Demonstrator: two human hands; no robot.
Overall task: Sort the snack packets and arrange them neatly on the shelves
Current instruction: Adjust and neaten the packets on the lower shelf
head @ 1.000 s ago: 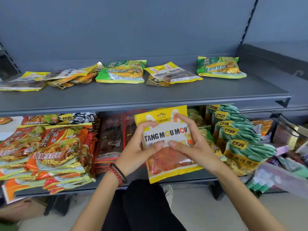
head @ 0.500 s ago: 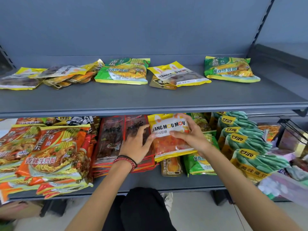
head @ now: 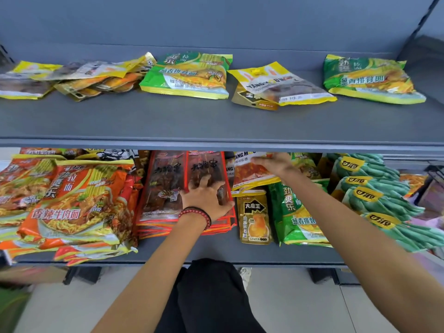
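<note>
Grey metal shelving is filling the view, with an upper shelf [head: 216, 121] above a lower shelf [head: 216, 251]. The person is slotting a yellow gummy packet [head: 252, 175] into the lower shelf, where it is lying between the red jerky stack [head: 163, 183] and a green noodle packet [head: 298, 212], overlapping a small gold packet [head: 255, 217]. The right hand [head: 274, 164] is lying over the packet's top. Its fingers are blurred, so I cannot tell whether they are pinching. The left hand [head: 206, 199] is pressing on the jerky stack, fingers spread apart.

Placing looks nearly done. Next, I judge, the packet is needing squaring against its neighbours before release.

Waiting on the upper shelf are a centre green packet [head: 187, 75], a right green packet [head: 370, 78], one upper gummy packet [head: 281, 85] and a jumbled heap [head: 96, 78] that is too tangled to count. Four teal packets [head: 365, 194] are showing at right.
</note>
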